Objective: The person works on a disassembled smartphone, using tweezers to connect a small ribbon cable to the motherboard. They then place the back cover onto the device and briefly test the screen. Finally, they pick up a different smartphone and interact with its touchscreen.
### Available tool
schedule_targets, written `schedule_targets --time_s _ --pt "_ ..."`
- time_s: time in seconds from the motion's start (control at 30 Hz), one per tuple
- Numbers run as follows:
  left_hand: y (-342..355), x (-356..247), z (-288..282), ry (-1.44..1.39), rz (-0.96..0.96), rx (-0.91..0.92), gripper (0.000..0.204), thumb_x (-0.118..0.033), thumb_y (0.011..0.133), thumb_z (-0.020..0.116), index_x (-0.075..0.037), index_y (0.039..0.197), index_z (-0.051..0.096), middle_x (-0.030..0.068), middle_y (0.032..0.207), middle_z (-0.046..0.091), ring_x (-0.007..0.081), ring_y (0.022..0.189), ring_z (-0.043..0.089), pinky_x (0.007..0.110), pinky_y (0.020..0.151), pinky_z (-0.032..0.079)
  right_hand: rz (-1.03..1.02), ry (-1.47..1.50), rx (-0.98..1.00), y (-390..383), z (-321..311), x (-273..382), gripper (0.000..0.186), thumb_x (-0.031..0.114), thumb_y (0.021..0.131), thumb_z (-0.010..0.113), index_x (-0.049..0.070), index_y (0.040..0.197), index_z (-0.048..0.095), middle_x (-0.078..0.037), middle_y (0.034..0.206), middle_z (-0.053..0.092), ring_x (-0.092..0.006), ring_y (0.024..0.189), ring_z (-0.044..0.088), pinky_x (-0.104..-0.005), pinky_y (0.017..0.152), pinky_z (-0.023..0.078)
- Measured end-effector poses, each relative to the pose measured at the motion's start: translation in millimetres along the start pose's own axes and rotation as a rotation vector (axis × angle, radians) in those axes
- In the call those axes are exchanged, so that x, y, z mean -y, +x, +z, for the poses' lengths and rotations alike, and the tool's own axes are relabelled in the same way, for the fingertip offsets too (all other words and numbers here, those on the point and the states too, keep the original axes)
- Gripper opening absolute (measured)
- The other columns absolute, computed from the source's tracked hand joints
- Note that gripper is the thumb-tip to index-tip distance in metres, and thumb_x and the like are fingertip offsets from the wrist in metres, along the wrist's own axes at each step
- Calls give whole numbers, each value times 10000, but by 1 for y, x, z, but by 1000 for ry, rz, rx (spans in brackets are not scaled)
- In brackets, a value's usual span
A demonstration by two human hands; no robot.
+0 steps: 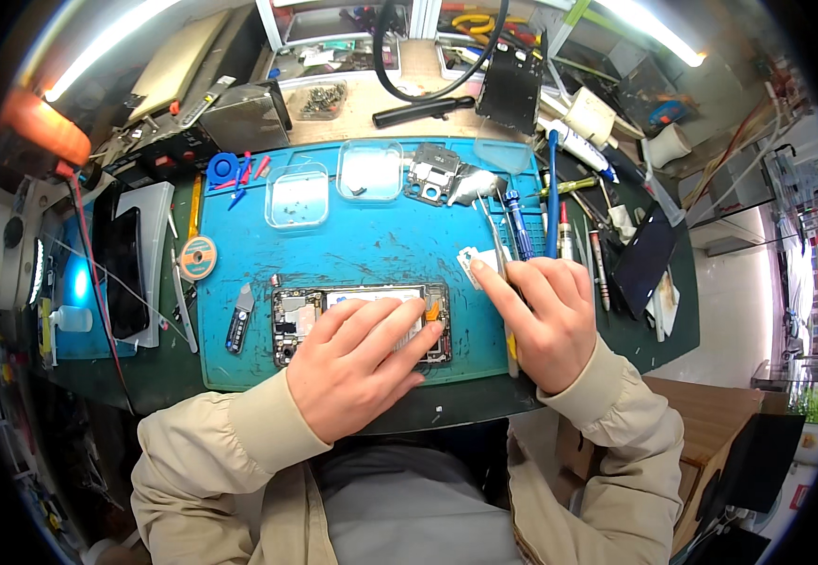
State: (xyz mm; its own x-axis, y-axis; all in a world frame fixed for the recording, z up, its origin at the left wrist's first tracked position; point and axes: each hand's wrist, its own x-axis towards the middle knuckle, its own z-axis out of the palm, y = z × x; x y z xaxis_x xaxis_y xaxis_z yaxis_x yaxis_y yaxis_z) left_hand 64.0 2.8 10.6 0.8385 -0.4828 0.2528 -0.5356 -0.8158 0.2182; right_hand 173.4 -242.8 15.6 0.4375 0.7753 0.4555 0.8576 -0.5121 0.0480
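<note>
An opened smartphone lies on the blue work mat, its circuit board, battery and an orange flex cable exposed. My left hand rests across its middle, fingers stretched out and partly covering the battery. To the right of the phone, my right hand is curled around a pair of tweezers, whose prongs point away from me. Its index finger presses on a small white piece on the mat. Part of the tweezers is hidden beneath the palm.
Two clear plastic boxes and a phone's inner cover lie toward the back. A craft knife sits left of the phone, near a solder-wire spool. Screwdrivers and pens crowd the right. A dark phone screen lies beyond them.
</note>
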Motion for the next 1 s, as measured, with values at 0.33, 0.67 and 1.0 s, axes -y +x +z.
schedule_targets --time_s 0.33,0.67,1.0 --pt "-6 -1 14 11 23 -140 585 -264 860 755 -94 1399 602 96 1416 554 257 1279 535 411 1081 416 65 -102 130 11 -23 23 359 50 833 652 80 1183 728 -65 1012 631 -238 974 603 -367 853 467" --pt "-61 -29 -10 -39 200 -386 406 -112 900 640 -22 1295 661 101 1159 684 226 1108 660 385 990 517 24 311 216 45 -26 55 648 267 831 824 2 1372 584 -163 1280 662 -332 1201 615 -426 1035 479" --pt "-135 41 -59 124 -368 -469 518 -32 861 728 -17 1367 617 121 1210 690 308 1092 631 434 974 463 15 440 522 73 -7 44 818 354 691 934 20 1344 574 -161 1164 523 -364 1123 568 -419 986 481"
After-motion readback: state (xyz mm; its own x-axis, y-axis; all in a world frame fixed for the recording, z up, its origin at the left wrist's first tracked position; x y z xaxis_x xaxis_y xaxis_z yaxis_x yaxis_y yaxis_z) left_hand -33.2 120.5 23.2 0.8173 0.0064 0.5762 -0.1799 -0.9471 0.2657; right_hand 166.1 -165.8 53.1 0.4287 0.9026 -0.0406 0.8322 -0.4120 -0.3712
